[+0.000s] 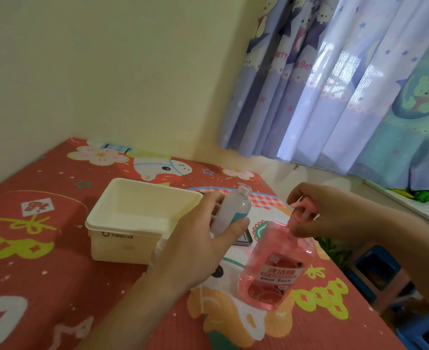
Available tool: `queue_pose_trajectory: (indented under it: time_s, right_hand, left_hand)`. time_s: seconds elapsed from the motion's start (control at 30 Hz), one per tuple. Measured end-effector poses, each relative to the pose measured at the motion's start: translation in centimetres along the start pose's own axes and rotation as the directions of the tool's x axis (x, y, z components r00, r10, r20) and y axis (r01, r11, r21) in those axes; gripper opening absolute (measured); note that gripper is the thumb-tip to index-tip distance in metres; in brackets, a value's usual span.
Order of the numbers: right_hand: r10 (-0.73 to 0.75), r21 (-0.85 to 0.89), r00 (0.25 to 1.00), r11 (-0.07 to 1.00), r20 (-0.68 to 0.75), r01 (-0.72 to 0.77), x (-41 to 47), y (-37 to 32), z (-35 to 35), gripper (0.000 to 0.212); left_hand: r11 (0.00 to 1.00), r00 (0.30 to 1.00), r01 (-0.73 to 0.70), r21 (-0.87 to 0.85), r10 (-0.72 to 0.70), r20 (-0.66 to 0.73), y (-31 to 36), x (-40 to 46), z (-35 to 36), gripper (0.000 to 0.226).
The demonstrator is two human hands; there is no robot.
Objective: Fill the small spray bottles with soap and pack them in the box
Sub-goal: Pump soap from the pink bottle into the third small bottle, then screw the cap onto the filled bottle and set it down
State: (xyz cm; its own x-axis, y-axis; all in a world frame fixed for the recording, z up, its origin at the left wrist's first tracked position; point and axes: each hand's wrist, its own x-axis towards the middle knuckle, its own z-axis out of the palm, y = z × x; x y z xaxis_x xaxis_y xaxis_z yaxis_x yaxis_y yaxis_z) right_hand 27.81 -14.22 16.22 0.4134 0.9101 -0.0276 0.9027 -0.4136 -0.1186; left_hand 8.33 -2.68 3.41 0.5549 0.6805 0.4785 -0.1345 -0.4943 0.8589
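Left hand (198, 246) wraps a small bottle (231, 210), neck tilted toward the pump | right hand (327, 213) pinches the pink pump (301, 210) atop the soap bottle (271, 269) | box (122, 223) open beyond the left fingers | small bottle looks light, smooth, likely slippery: grip mid-body | soap bottle heavier: steady it while pumping.

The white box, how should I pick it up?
Grab the white box by its two short ends, just under the wide rim, hands coming down from above. The rim sticks out like a ledge for your fingers, and the box stands upright and open on the table.
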Motion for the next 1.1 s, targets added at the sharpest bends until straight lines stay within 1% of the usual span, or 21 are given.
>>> queue_pose_trajectory:
  time_s: [0.13,0.3,0.4,0.47,0.53,0.6,0.63,0.7,0.73,0.77,0.83,0.93,1.03,1.1]
  right_hand:
    - [0.048,0.015,0.999,0.999,-0.003,-0.048,1.4,1.0,-0.2,0.048]
    - [0.06,0.03,0.998,0.998,0.019,-0.061,2.0,1.2,0.0,0.054]
    - [0.075,-0.016,0.997,0.997,0.037,-0.075,1.5,0.8,-0.1,0.063]
    - [0.06,-0.077,0.998,0.995,0.014,-0.059,1.0,0.3,-0.2,0.071]
    - [0.0,-0.176,0.997,0.984,-0.071,-0.012,0.5,-0.5,-0.2,0.071]
    - [-0.115,-0.258,0.972,0.964,-0.205,0.06,0.1,-1.6,0.1,0.061]
    - [-0.189,-0.27,0.937,0.957,-0.292,0.109,0.0,-2.0,0.6,0.05]
    - [-0.327,-0.261,0.827,0.938,-0.458,0.226,0.2,-3.1,1.8,0.024]
    - [-0.367,-0.254,0.782,0.928,-0.504,0.272,0.3,-3.7,2.7,0.015]
    - [-0.381,-0.236,0.762,0.924,-0.523,0.3,0.5,-4.4,3.6,0.012]
    - [-0.348,-0.187,0.796,0.937,-0.495,0.294,1.1,-5.5,5.7,0.015]
    - [-0.282,-0.14,0.875,0.959,-0.394,0.246,2.6,-6.6,9.0,0.021]
    - [-0.155,-0.058,0.949,0.988,-0.274,0.145,4.5,-7.2,11.9,0.022]
    - [-0.089,-0.013,0.975,0.996,-0.206,0.088,5.6,-7.4,13.5,0.023]
  left_hand:
    - [1.0,1.0,-0.007,0.026,0.007,-0.012,0.0,0.1,-0.3,0.028]
    - [0.999,0.999,-0.012,0.032,0.013,-0.032,0.7,0.2,-1.0,0.028]
    - [0.999,0.999,-0.006,0.042,0.008,-0.037,0.9,0.2,-1.2,0.021]
    - [0.999,0.999,-0.007,0.038,0.008,-0.043,1.0,0.2,-1.3,0.022]
    - [1.0,0.998,-0.008,0.017,0.009,-0.055,1.2,0.2,-1.5,0.028]
    - [1.0,0.997,-0.015,0.0,0.015,-0.081,1.6,0.1,-1.8,0.033]
    - [1.0,0.995,-0.019,-0.006,0.019,-0.096,1.8,0.0,-2.0,0.034]
    - [0.999,0.992,-0.032,-0.007,0.031,-0.122,2.0,-0.2,-2.5,0.035]
    - [0.999,0.99,-0.038,-0.001,0.037,-0.135,2.0,-0.3,-2.8,0.035]
    - [0.999,0.988,-0.043,0.011,0.044,-0.149,1.9,-0.5,-3.1,0.035]
    - [0.998,0.983,-0.056,0.029,0.06,-0.173,1.8,-0.8,-3.8,0.036]
    - [0.998,0.977,-0.054,0.044,0.062,-0.202,1.5,-1.4,-5.0,0.036]
    - [0.995,0.97,-0.071,0.069,0.085,-0.227,1.3,-2.0,-6.0,0.035]
    - [0.992,0.966,-0.081,0.093,0.102,-0.239,1.2,-2.2,-6.6,0.035]
